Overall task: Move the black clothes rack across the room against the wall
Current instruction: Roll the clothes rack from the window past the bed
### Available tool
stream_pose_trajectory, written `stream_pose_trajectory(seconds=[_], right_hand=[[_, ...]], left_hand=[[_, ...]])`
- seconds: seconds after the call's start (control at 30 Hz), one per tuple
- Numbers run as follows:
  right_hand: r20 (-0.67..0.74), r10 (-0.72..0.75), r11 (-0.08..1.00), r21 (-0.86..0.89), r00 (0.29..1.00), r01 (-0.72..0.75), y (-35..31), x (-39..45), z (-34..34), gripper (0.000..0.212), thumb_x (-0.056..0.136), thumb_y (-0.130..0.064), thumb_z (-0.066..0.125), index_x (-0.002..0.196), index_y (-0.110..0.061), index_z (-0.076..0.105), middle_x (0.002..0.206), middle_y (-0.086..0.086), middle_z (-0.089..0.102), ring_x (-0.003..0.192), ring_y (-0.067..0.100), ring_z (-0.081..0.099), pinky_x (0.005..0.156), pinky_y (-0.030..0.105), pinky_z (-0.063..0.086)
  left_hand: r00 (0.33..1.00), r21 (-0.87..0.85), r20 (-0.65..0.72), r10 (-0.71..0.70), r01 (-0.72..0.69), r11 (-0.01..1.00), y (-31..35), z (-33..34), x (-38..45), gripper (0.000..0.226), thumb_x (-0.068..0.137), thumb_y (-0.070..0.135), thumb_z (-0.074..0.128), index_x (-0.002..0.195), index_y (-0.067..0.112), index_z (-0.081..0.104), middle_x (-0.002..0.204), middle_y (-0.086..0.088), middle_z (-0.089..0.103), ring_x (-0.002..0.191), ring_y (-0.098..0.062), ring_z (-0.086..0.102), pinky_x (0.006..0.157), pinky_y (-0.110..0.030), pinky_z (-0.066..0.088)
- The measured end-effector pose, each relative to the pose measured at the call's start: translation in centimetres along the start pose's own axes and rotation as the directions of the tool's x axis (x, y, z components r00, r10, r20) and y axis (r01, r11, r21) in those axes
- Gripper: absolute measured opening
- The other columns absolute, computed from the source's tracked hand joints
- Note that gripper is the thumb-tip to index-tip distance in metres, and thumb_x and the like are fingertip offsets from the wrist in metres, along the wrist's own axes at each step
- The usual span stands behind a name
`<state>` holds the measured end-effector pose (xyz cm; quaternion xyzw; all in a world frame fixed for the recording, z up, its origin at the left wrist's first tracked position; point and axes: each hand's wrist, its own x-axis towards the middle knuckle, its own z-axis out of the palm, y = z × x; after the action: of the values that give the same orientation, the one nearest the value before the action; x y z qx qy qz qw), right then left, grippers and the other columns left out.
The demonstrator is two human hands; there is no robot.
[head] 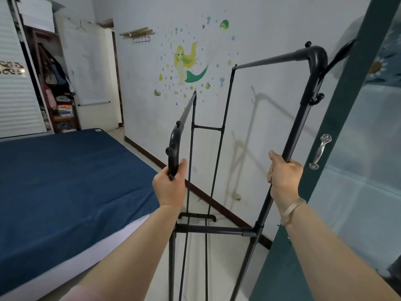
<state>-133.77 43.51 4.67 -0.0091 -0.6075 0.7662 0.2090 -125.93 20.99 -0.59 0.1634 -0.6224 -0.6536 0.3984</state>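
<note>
The black clothes rack (pixel 213 230) stands right in front of me, a bare metal frame with two top rails running away towards the white wall (pixel 249 118). My left hand (pixel 170 185) is closed around the near left upright just under its curved corner. My right hand (pixel 283 175) grips the taller near right upright at mid height. The rack's far foot rests on the tiled floor close to the wall's brown skirting. No clothes hang on it.
A bed with a blue cover (pixel 65 187) fills the left side, leaving a narrow floor strip between it and the wall. A dark green door with a clear handle (pixel 321 152) stands at my right. An open wardrobe (pixel 54 88) is at the far left.
</note>
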Motion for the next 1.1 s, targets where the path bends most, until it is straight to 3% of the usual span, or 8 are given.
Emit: stream_pose_trajectory(seconds=[0.1,0.23,0.47,0.6,1.0,1.1], right_hand=[[0.029,0.005,1.0,0.013,1.0,-0.005,0.6,2.2,0.6,0.035,0.083,-0.019,0.067,0.06,-0.02,0.04,0.042,-0.005,0.032,0.035,0.013,0.028,0.035,0.021,0.027],[0.079,0.006,1.0,0.016,0.997,-0.007,1.5,5.9,1.0,0.037,0.082,-0.019,0.066,0.058,-0.019,0.038,0.042,-0.004,0.032,0.034,0.013,0.029,0.035,0.021,0.028],[0.163,0.014,0.999,0.039,0.987,-0.021,3.5,13.5,1.0,0.041,0.082,-0.018,0.067,0.055,-0.02,0.037,0.042,-0.004,0.033,0.034,0.012,0.029,0.035,0.021,0.028],[0.218,0.005,0.998,0.062,0.976,-0.019,4.6,17.4,1.1,0.04,0.08,-0.02,0.067,0.054,-0.02,0.037,0.04,-0.007,0.033,0.033,0.012,0.03,0.035,0.02,0.028],[0.275,0.02,0.996,0.083,0.961,-0.045,8.0,25.5,4.8,0.042,0.08,-0.019,0.068,0.054,-0.02,0.035,0.039,-0.008,0.031,0.033,0.012,0.029,0.035,0.021,0.028],[0.282,0.019,0.995,0.084,0.959,-0.044,9.0,27.3,6.7,0.04,0.08,-0.019,0.067,0.055,-0.019,0.036,0.039,-0.008,0.03,0.034,0.012,0.027,0.036,0.022,0.027]], left_hand=[[1.0,0.004,-0.02,-0.001,0.002,1.0,-0.3,1.6,1.1,0.038,0.076,0.056,0.067,0.048,0.032,0.059,0.041,0.009,0.046,0.048,-0.016,0.046,0.052,-0.036,0.048],[0.997,-0.004,-0.073,-0.006,0.006,1.0,-1.3,4.5,2.5,0.043,0.081,0.048,0.07,0.046,0.027,0.056,0.046,0.001,0.046,0.048,-0.02,0.044,0.05,-0.036,0.045],[0.991,-0.042,-0.134,-0.001,-0.004,0.999,-3.4,10.6,3.8,0.048,0.084,0.04,0.071,0.044,0.025,0.05,0.039,0.008,0.043,0.036,-0.008,0.041,0.037,-0.023,0.04],[0.982,-0.029,-0.185,0.039,-0.045,0.999,-4.2,13.7,4.2,0.046,0.085,0.039,0.071,0.047,0.024,0.049,0.038,0.009,0.043,0.035,-0.006,0.042,0.037,-0.02,0.041],[0.964,0.052,-0.252,0.086,-0.075,0.996,-6.5,18.9,9.5,0.049,0.082,0.043,0.07,0.046,0.021,0.046,0.042,0.001,0.043,0.037,-0.011,0.043,0.038,-0.024,0.041],[0.962,0.063,-0.259,0.092,-0.079,0.995,-7.4,19.7,11.7,0.05,0.079,0.048,0.069,0.043,0.023,0.045,0.048,-0.01,0.045,0.047,-0.024,0.045,0.047,-0.034,0.041]])
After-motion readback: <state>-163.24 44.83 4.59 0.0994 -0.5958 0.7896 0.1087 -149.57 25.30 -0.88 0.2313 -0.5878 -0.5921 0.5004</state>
